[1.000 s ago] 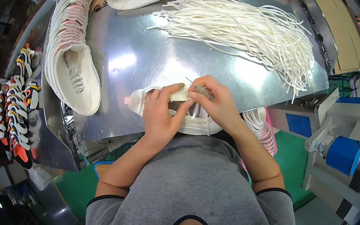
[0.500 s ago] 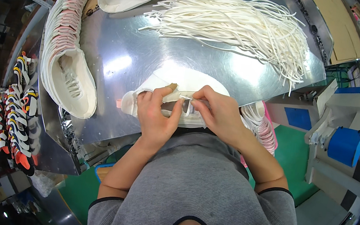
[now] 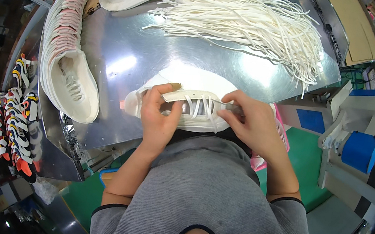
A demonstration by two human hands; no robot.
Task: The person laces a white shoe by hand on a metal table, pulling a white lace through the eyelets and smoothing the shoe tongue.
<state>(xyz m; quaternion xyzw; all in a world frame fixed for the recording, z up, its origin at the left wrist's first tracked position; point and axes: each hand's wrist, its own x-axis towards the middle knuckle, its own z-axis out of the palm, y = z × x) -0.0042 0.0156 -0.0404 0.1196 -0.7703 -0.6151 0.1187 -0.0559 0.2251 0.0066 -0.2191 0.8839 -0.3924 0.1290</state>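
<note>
- Nearest me is the worker's grey ribbed short-sleeved top [image 3: 208, 180]; just beyond it, at the near edge of the shiny metal table [image 3: 116, 127], sits a white, soft-looking shoe upper [image 3: 189, 95], its opening turned up and a small pink tab [image 3: 122, 105] at its left end.
- The left hand [image 3: 160, 113] is clasped on the upper toward its left part, forefinger over the far edge of the opening and thumb by the opening. A tan covering shows at the forefinger's tip.
- The right hand [image 3: 252, 122] has thumb and forefinger pinched together on a small greyish object [image 3: 232, 107] at the right end of the lacing; the fingers hide most of it.
- White flat laces [image 3: 196, 108] span the opening between the hands. I'd guess they are limp and light, easily twisted, best taken close to the holes.
- The upper should weigh little and fold under pressure. I'd hold it by the firmer lace edge rather than the thin side, which could crease or mark. On that polished metal it might slide, so a steadying hand makes sense.
- Farther left curves a long nested row of white-and-pink uppers [image 3: 77, 80].
- Farthest off lies a loose heap of white cut laces [image 3: 245, 26], tangled enough that I'd draw one out by its end.
</note>
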